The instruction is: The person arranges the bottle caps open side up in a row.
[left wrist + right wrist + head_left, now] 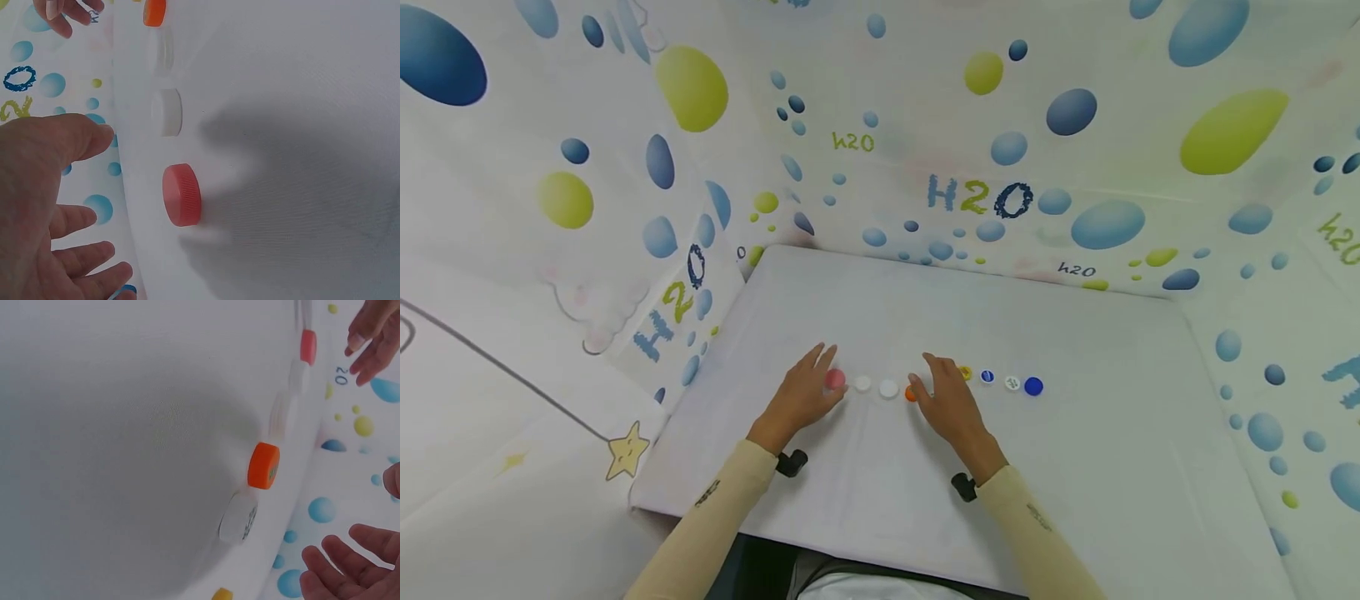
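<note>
Beige fabric sleeves (730,492) up front; left hand (801,396), right hand (953,404) hover, fingers (84,258) wide, empty! Round red plastic cap (182,195): probably light, stiff (slick-topped, perhaps), best pinched by its ribbed rim.

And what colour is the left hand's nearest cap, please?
The cap is pinkish red, clearest in left wrist view.

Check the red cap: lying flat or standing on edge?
Flat: the red cap rests on the table, round face up in the head view, ridged side wall showing in the left wrist view.
</note>
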